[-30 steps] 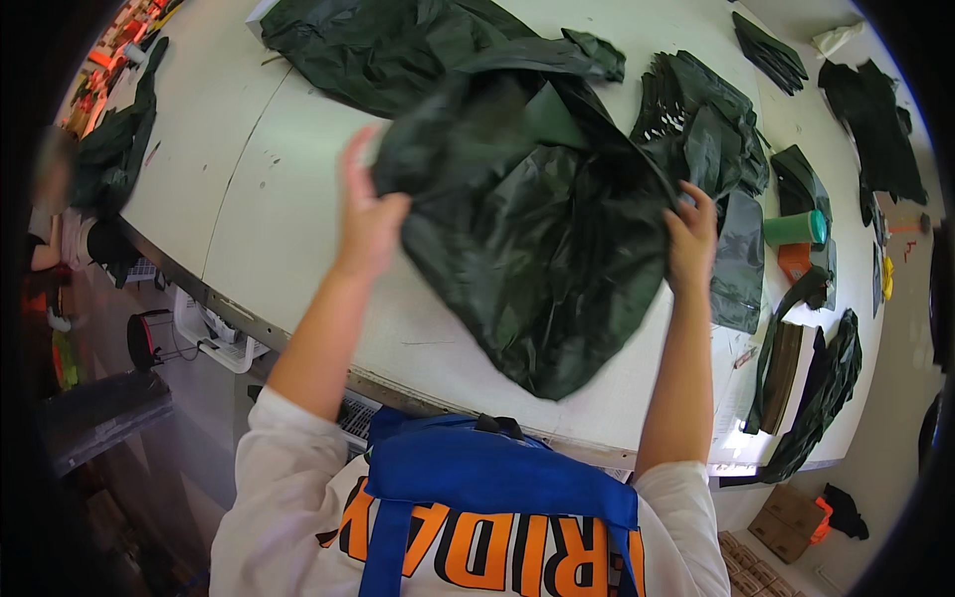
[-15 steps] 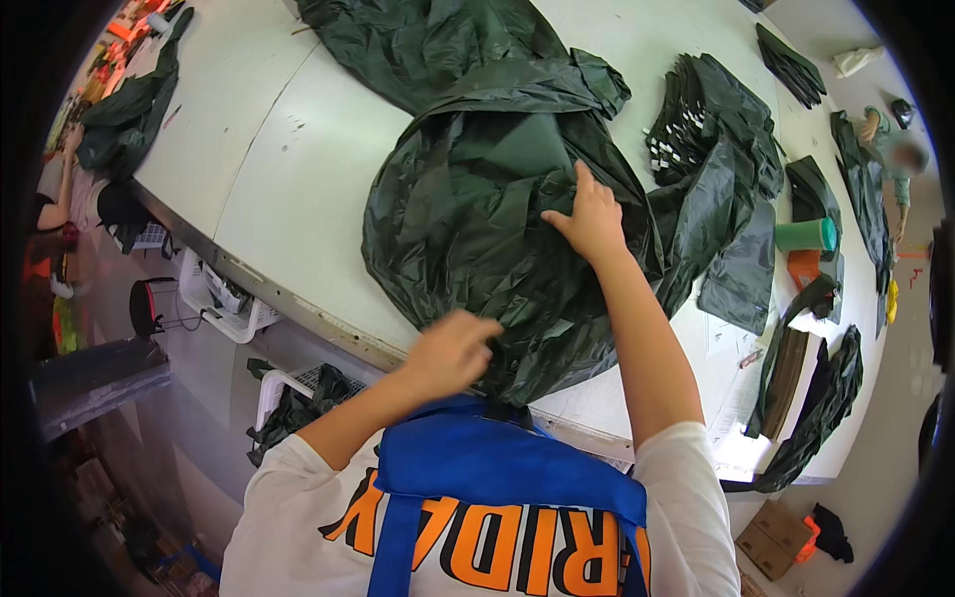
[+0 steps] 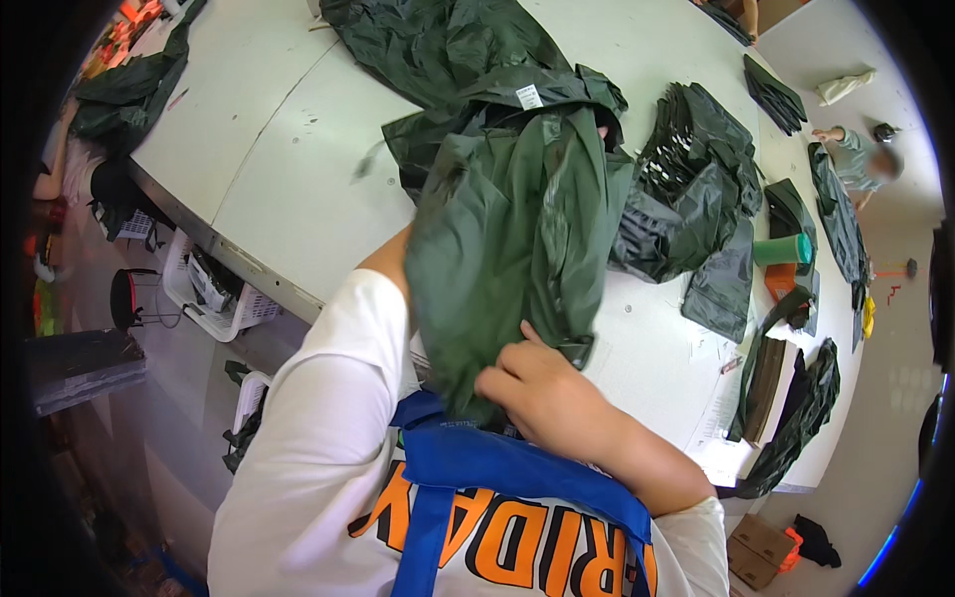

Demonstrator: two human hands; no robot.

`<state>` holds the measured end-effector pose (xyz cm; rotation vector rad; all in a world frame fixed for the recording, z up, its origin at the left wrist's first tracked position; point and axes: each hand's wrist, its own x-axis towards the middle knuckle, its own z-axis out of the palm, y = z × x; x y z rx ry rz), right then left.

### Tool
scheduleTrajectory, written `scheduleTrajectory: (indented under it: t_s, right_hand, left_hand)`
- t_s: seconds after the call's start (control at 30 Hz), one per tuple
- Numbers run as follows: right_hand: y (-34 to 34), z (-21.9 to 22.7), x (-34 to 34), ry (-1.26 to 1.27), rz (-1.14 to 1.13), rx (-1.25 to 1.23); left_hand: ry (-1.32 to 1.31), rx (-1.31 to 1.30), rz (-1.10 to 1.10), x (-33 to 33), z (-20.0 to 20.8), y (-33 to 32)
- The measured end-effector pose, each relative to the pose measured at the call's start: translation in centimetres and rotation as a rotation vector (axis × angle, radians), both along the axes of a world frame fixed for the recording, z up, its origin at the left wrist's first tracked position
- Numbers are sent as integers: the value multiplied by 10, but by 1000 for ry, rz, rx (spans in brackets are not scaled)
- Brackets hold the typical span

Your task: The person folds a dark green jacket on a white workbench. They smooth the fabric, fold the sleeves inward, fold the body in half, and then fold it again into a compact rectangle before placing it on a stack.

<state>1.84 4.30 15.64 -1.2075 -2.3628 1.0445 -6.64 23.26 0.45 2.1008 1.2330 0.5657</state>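
Note:
A thin, shiny dark green garment [image 3: 517, 229] is draped over the table edge in front of me, with a small white label [image 3: 528, 97] at its far end. My right hand [image 3: 542, 388] has its fingers curled on the garment's near end, close to my apron. My left forearm passes under the garment from the left, and the cloth hides that hand. A small patch of skin shows in the opening at the far end; I cannot tell whether it belongs to my left hand. More dark green cloth [image 3: 448, 50] lies beyond.
On the white table [image 3: 288, 149], a stack of green pieces with white labels [image 3: 686, 149] lies to the right, near a green cylinder [image 3: 782, 250]. White baskets [image 3: 214, 298] stand below the left edge. Other people work at the far left and right [image 3: 856, 159].
The bunched garment has been lifted and spread lengthwise toward me, bringing its white label into view. My left hand has gone under the cloth; my right has come back to its near end.

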Motion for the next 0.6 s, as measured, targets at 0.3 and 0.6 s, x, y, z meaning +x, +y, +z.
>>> scheduleTrajectory:
  t_s: [0.3,0.6]
  right_hand:
    - [41,-56,55,260,-424,14]
    - [11,-263,29,-855,-525,699]
  left_hand:
    - [-662,-1068,-142,-78,-37,-170]
    - [-1391,-2064,-761,-121,-36,-155]
